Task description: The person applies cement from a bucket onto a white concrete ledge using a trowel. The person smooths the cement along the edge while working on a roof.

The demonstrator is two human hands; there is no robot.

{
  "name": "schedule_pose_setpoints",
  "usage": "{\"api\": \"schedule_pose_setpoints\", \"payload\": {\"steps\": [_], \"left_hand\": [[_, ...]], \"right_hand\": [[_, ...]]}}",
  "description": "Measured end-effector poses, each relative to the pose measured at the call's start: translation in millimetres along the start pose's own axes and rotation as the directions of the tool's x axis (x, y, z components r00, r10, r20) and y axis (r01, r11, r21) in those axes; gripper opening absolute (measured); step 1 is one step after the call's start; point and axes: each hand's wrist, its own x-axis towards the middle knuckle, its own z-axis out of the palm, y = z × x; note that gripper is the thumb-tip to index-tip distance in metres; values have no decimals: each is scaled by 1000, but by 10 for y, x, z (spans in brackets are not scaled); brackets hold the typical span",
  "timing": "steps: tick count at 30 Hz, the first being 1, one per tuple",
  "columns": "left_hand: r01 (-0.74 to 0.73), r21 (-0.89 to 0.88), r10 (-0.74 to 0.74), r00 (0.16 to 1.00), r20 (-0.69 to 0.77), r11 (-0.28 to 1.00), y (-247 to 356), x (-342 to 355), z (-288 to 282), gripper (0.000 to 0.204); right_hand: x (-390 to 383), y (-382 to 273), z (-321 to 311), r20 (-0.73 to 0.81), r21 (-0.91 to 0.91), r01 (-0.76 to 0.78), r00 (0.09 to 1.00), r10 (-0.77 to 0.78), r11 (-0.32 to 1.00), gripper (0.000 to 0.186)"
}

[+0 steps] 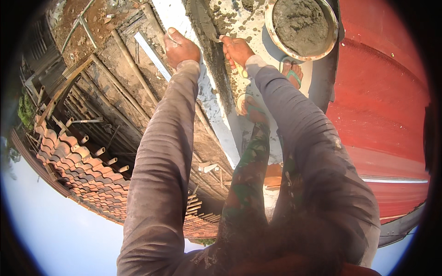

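Note:
A narrow ridge of wet grey mortar (220, 69) runs along the top of a pale wall edge (209, 108). My left hand (182, 48) is at the wall's outer side with its fingers curled and thumb raised; what they grip, if anything, is hidden. My right hand (236, 50) is closed around the light-coloured handle of a trowel (241, 71), beside the mortar ridge. The trowel's blade is hard to tell from the mortar. To the right of that hand stands a round bucket (314, 57) holding grey mortar (301, 25).
My sandalled foot (293, 72) stands below the bucket on a mortar-spattered ledge (271, 89). Red metal roofing (382, 92) lies at the right. Left of the wall, the level drops to bamboo poles (133, 64), a pale metal strip (153, 56) and a tiled roof (78, 163).

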Motion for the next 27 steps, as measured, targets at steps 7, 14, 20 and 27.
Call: {"api": "schedule_pose_setpoints", "payload": {"steps": [7, 14, 20, 27], "left_hand": [[-2, 1, 2, 1000, 3, 1000, -84, 33, 20, 70], [-18, 57, 19, 1000, -20, 998, -72, 13, 0, 70], [29, 81, -30, 1000, 9, 996, -128, 7, -42, 70], [-38, 65, 36, 999, 30, 997, -194, 130, -31, 71]], "right_hand": [[-126, 871, 11, 83, 42, -367, 928, 363, 929, 52], [126, 672, -205, 398, 390, -362, 895, 199, 847, 44], [-4, -262, -93, 342, 209, -233, 927, 152, 950, 42], [-1685, -364, -738, 222, -251, 92, 974, -35, 964, 42]]}}
